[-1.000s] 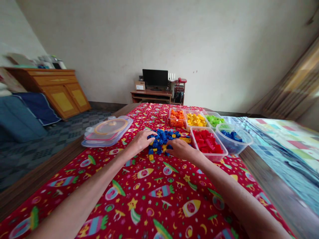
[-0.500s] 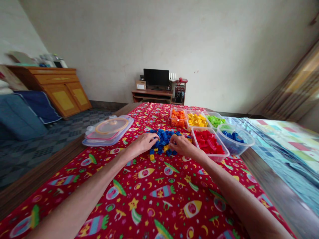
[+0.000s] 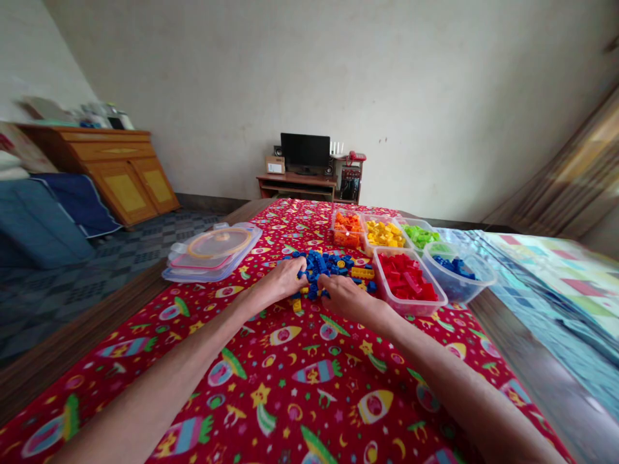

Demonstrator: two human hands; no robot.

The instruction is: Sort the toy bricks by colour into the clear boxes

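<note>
A loose pile of blue toy building bricks (image 3: 319, 263), with some yellow ones mixed in, lies on the red patterned cloth (image 3: 309, 348). My left hand (image 3: 289, 277) is at the pile's left side, fingers curled against the blue bricks. At its near right side is my right hand (image 3: 345, 295), fingers bent and closed down into the pile. Both hands' fingertips are partly hidden, so what is pinched in them is unclear. A long yellow brick (image 3: 362, 273) lies beyond my right hand, and another yellow brick (image 3: 296, 304) is just below my left.
Right of the pile stand clear plastic boxes holding red bricks (image 3: 409, 278), orange bricks (image 3: 347, 231), yellow bricks (image 3: 384, 234) and green bricks (image 3: 420, 237). A round tub (image 3: 467, 291) holds blue bricks. Stacked plastic lids (image 3: 213, 250) lie to the left.
My right hand has moved left and nearer to me, uncovering the yellow brick behind it. My left hand has shifted slightly, fingers now deeper in the bricks.
</note>
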